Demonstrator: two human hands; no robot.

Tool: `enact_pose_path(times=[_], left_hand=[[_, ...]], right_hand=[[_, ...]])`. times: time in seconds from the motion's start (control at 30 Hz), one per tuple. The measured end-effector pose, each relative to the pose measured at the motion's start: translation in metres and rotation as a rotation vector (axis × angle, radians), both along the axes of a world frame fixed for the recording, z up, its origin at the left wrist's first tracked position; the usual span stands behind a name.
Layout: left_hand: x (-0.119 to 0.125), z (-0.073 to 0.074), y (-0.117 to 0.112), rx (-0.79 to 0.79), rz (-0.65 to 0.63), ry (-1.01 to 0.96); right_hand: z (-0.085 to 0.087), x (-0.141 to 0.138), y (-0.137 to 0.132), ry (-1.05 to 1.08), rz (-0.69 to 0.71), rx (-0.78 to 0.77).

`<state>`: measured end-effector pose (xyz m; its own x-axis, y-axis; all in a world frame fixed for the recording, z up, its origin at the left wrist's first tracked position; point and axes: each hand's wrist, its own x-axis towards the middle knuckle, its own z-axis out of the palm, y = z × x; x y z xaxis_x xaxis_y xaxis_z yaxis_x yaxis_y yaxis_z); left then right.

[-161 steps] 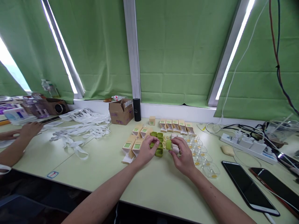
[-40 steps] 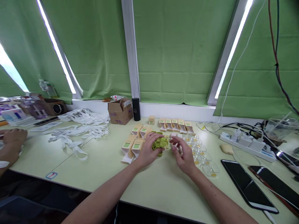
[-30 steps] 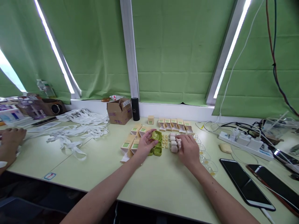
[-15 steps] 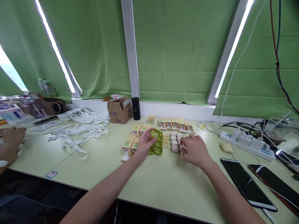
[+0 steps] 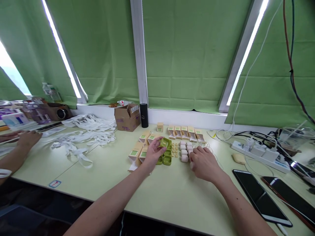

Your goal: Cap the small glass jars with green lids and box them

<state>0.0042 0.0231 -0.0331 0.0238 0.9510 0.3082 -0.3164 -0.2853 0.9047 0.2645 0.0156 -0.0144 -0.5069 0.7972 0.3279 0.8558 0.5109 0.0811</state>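
My left hand pinches a small green case, open side up, just above a cluster of other green cases on the pale table. My right hand rests knuckles-up, fingers curled, over the clear plastic cups at the right of the cluster; what it grips is hidden. Beige rounded pieces lie in a column between my hands, beside small yellow parts. Tan cartons with green labels sit left of my left hand.
A row of tan cartons, a cardboard box and a black cylinder stand behind. White straps lie left, where another person's hand rests. Right: power strip, cables, two phones.
My left hand lifted a green case off the cluster and turned it open side up. My right hand dropped from mid-air onto the cups at right. The other person's hand reached forward.
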Motion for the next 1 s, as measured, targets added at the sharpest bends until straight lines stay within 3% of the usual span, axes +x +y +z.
enact_pose_path(times=[0.1,0.27,0.37,0.43,0.57,0.73,1.0], left_hand=[[-0.001,-0.001,0.001,-0.003,-0.007,-0.005],[-0.001,-0.001,0.001,-0.005,-0.005,0.008],[0.000,-0.002,0.001,0.013,0.010,0.009],[0.000,-0.003,0.002,0.027,0.017,0.013],[0.000,-0.004,0.002,0.025,0.013,0.019],[-0.002,-0.003,0.003,0.022,0.055,0.055],[0.005,0.014,0.004,0.076,0.045,0.115]], right_hand=[[0.010,0.002,0.000,0.227,0.064,-0.121],[0.012,-0.005,0.008,1.028,0.360,-0.492],[0.007,-0.020,0.013,1.460,0.428,-0.696],[0.005,-0.031,0.014,1.634,0.452,-0.778],[0.002,-0.054,0.017,1.803,0.467,-0.926],[-0.010,-0.072,0.021,2.019,0.407,-0.821],[-0.025,-0.072,0.016,1.907,0.424,-0.699]])
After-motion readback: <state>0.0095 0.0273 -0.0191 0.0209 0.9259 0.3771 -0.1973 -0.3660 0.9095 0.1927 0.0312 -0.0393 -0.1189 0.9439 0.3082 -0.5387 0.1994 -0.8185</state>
